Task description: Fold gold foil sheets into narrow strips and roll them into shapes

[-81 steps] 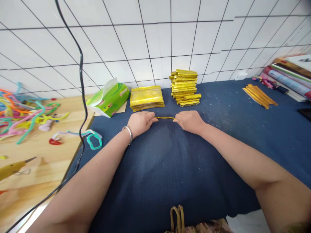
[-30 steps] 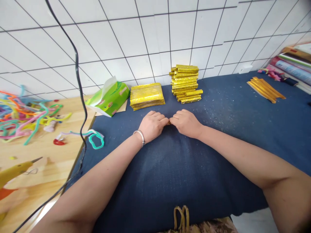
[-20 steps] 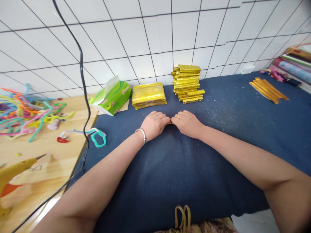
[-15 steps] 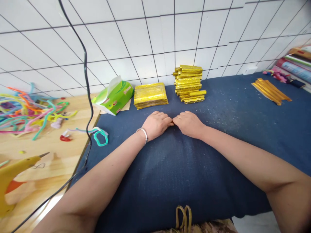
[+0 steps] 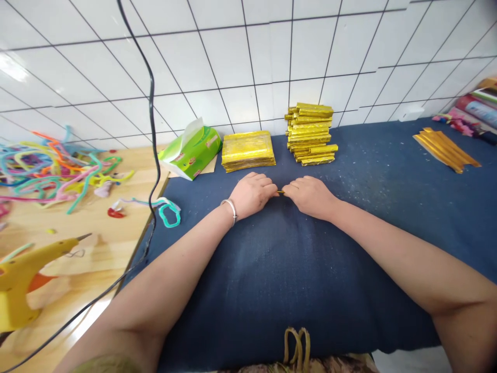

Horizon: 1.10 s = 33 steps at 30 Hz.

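Note:
My left hand (image 5: 254, 195), with a silver bangle at its wrist, is closed just above the dark blue cloth (image 5: 248, 280). Close beside it my right hand (image 5: 310, 197) is closed as well. Between the two sets of fingertips a thin bit of gold foil paper (image 5: 280, 192) shows; the fingers hide the rest of it. Just beyond my hands lies a flat stack of gold foil sheets (image 5: 248, 151). To its right rises a pile of rolled gold foil tubes (image 5: 310, 134).
A green tissue pack (image 5: 198, 153) stands left of the sheets. A black cable (image 5: 152, 119) hangs down on the left. Colourful pipe cleaners (image 5: 50, 171) and a yellow glue gun (image 5: 34, 264) lie on the wooden table. Folded gold strips (image 5: 446, 149) lie far right.
The view has shifted slightly, so the surroundings appear further right. My hands are slightly further apart, and a thin gold line now shows between the fingertips.

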Tool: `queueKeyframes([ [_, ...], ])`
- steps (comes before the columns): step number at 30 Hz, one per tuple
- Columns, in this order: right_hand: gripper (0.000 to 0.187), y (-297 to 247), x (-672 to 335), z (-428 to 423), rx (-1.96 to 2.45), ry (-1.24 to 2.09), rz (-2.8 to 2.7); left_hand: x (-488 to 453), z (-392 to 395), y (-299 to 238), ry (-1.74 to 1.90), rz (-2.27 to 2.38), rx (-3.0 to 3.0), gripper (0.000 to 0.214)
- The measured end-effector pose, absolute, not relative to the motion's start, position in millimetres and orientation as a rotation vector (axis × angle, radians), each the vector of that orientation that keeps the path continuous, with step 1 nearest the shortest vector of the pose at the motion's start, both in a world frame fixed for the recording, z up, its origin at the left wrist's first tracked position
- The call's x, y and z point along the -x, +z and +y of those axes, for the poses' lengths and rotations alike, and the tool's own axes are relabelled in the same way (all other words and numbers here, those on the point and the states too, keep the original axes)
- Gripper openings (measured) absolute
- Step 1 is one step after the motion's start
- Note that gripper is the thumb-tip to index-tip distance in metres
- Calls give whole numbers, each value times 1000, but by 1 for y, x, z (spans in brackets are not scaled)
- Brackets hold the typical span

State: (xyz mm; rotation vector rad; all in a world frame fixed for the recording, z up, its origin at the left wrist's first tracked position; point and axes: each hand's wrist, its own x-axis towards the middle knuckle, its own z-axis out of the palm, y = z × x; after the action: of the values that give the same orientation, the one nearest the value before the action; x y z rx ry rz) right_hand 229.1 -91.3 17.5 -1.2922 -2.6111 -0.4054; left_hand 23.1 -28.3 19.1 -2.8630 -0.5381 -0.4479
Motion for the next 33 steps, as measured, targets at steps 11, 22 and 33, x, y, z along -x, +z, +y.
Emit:
queueKeyframes([
  [11,20,22,-231,-92,1439,-363,-2603,-13,-17,13,-453,-630,2921,21],
  [22,21,18,-235,-88,1495,-345,-2576,-7,-11,11,-409,-710,2911,33],
  [33,26,15,-239,-84,1548,-217,-2514,-5,-9,10,-461,-850,2997,40],
])
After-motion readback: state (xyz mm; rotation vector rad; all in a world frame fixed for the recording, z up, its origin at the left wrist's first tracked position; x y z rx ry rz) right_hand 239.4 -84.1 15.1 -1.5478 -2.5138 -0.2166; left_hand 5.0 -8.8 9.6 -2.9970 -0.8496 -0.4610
